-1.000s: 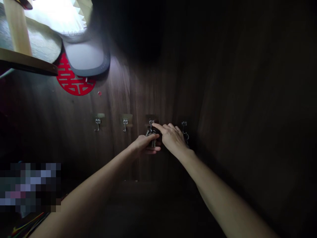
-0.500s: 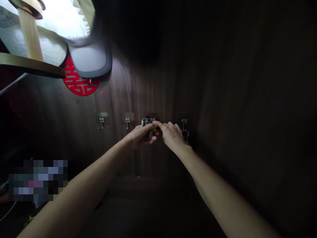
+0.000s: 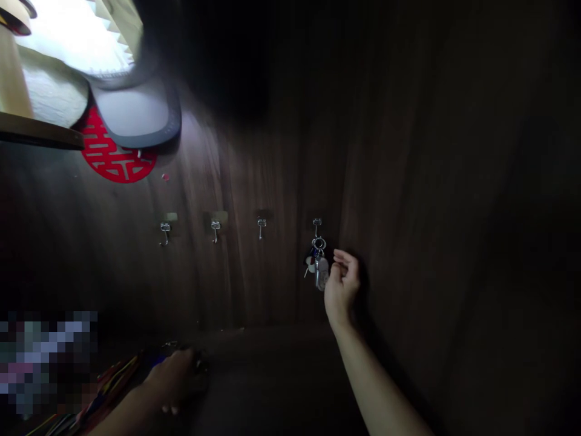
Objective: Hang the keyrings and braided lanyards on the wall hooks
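Observation:
A bunch of keys [image 3: 321,272] with a grey fob hangs by its ring from the rightmost wall hook [image 3: 316,224]. Just right of it is my right hand [image 3: 342,287], fingers loosely bent and apart, holding nothing. Low at the left, my left hand [image 3: 175,372] is dim and smeared, closed around a bunch of keys; a metal ring [image 3: 170,344] shows above the knuckles and dark pieces past the fingers. Colourful straps [image 3: 113,381] lie by the left wrist; whether the hand holds them I cannot tell.
Three bare metal hooks, the left one [image 3: 165,233], the second [image 3: 215,231] and the third [image 3: 261,228], line the dark wood panel [image 3: 272,284]. Above left are a red paper cutout [image 3: 118,163], a grey rounded device [image 3: 136,115] and a bright lamp [image 3: 77,42].
The keys at the third hook have come off it in my left hand, which has dropped to the lower left. My right hand has moved right, beside the hanging keys. The view has shifted rightward.

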{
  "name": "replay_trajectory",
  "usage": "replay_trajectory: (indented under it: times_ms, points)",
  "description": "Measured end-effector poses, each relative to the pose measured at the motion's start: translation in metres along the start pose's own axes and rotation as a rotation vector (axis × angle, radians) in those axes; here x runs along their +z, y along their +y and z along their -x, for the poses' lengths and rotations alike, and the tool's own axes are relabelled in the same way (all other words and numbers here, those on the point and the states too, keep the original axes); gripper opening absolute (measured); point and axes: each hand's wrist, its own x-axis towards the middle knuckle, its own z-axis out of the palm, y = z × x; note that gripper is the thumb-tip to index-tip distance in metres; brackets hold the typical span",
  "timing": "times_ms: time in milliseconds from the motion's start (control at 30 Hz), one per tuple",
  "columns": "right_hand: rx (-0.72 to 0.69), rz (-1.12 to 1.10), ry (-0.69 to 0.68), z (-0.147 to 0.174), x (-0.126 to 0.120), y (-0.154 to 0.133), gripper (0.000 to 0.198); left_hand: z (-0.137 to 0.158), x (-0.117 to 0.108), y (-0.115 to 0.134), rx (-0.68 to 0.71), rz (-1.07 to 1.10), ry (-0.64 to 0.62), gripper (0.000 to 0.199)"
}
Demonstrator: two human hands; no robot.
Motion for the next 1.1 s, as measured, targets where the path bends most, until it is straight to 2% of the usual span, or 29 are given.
replay_trajectory:
  times_ms: [100, 167, 200, 267, 367, 400, 500, 633, 733, 833, 967, 1033, 1100]
  points:
    - [0.200, -0.100, -0.079, -0.006, 0.003, 0.017, 0.029, 0.000, -0.018, 0.011, 0.029, -0.315, 0.080, 0.033]
    - [0.318, -0.144, -0.106, -0.011, 0.006, 0.025, 0.031, -0.001, -0.031, 0.035, 0.044, -0.399, 0.117, 0.044]
    - [0.371, -0.155, -0.119, -0.012, 0.007, 0.028, 0.031, -0.002, -0.038, 0.050, 0.109, -0.381, 0.163, 0.047]
    - [0.457, -0.158, -0.156, -0.013, 0.007, 0.032, 0.032, -0.007, -0.047, 0.085, 0.259, -0.190, 0.222, 0.046]
    - [0.523, -0.150, -0.230, -0.011, 0.004, 0.032, 0.035, -0.020, -0.055, 0.143, 0.571, 0.275, 0.252, 0.048]
    - [0.527, -0.142, -0.254, -0.011, 0.003, 0.031, 0.037, -0.025, -0.056, 0.163, 0.627, 0.425, 0.269, 0.052]
    - [0.505, -0.108, -0.331, -0.010, 0.000, 0.025, 0.041, -0.039, -0.056, 0.221, 0.674, 0.807, 0.269, 0.058]
    - [0.378, -0.005, -0.405, -0.010, -0.007, 0.013, 0.043, -0.052, -0.049, 0.274, 0.577, 0.936, 0.192, 0.053]
    - [0.244, 0.157, -0.419, -0.008, -0.020, 0.002, 0.042, -0.058, -0.041, 0.288, 0.531, 1.143, 0.000, 0.049]
    - [0.065, 0.312, -0.431, -0.007, -0.034, -0.007, 0.035, -0.063, -0.035, 0.288, 0.526, 1.313, -0.178, 0.044]
    - [-0.055, 0.293, -0.390, -0.020, -0.036, -0.017, 0.030, -0.066, -0.035, 0.283, 0.532, 1.359, -0.247, 0.042]
    - [-0.095, 0.285, -0.368, -0.033, -0.026, -0.021, 0.033, -0.066, -0.036, 0.283, 0.530, 1.375, -0.262, 0.045]
    - [-0.128, 0.338, -0.411, -0.047, -0.014, -0.024, 0.039, -0.066, -0.037, 0.283, 0.521, 1.385, -0.259, 0.049]
